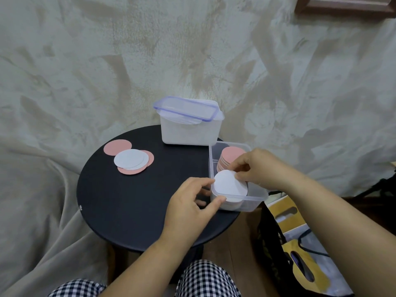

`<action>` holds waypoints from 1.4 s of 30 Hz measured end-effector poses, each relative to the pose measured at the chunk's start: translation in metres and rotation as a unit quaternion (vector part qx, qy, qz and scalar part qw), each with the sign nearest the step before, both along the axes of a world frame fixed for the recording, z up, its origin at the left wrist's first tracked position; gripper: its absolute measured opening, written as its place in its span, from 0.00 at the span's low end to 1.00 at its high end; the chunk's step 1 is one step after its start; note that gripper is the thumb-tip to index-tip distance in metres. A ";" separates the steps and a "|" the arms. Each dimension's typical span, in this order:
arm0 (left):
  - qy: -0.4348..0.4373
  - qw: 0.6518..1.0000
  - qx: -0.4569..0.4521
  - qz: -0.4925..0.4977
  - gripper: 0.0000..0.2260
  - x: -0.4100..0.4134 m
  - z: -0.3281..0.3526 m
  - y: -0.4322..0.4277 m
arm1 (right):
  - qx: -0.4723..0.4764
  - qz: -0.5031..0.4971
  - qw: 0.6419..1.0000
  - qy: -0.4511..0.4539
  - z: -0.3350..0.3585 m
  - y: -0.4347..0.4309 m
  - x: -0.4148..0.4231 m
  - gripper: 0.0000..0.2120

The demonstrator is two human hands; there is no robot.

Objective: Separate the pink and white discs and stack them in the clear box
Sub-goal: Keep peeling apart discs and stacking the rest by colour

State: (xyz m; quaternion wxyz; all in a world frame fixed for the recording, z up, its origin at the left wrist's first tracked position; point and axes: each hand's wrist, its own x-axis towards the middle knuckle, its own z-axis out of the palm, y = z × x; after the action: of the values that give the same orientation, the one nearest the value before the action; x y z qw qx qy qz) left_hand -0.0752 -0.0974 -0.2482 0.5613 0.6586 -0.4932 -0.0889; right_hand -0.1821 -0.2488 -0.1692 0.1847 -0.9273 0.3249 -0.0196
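A clear box (257,197) stands at the right edge of the round black table (132,202). Its far compartment holds a stack of pink discs (231,155). In its near compartment a white disc (230,183) lies on top of a white stack. My right hand (255,168) pinches that disc's far edge with thumb and fingers. My left hand (190,206) touches the disc's near-left edge with thumb and forefinger at the box's rim. On the table's left lies a loose pile: two white discs (129,159) overlapping pink discs (116,146).
A white tub (190,131) with a loose clear lid (186,108) stands at the table's far edge, just behind the clear box. Grey cloth drapes the background and left. A black and yellow bag (300,254) sits on the floor at right. My checked trousers (205,279) are below.
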 end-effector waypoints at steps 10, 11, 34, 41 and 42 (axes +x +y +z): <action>0.002 1.000 -0.005 -0.007 0.15 0.000 -0.001 0.000 | -0.010 0.011 1.000 0.022 -0.003 -0.002 -0.001 0.13; 0.004 1.000 -0.006 -0.008 0.14 0.000 -0.002 0.000 | -0.006 0.010 1.000 0.020 -0.003 -0.002 -0.002 0.14; 0.000 0.999 -0.018 0.039 0.08 0.029 0.004 0.012 | -0.008 -0.003 0.979 -0.206 0.012 0.031 0.011 0.05; -0.168 0.953 0.164 0.191 0.15 0.156 0.006 0.034 | 0.064 0.063 0.970 -0.225 0.000 0.072 0.090 0.09; -0.171 0.948 0.199 0.181 0.17 0.169 0.004 0.035 | 0.062 0.068 0.974 -0.209 -0.006 0.075 0.105 0.10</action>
State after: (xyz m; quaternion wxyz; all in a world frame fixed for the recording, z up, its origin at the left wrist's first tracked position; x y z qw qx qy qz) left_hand 0.0939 -0.0626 -0.2437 0.3326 0.8403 -0.4269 0.0318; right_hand -0.0776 -0.1742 -0.1755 0.3067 -0.9094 0.2161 -0.1796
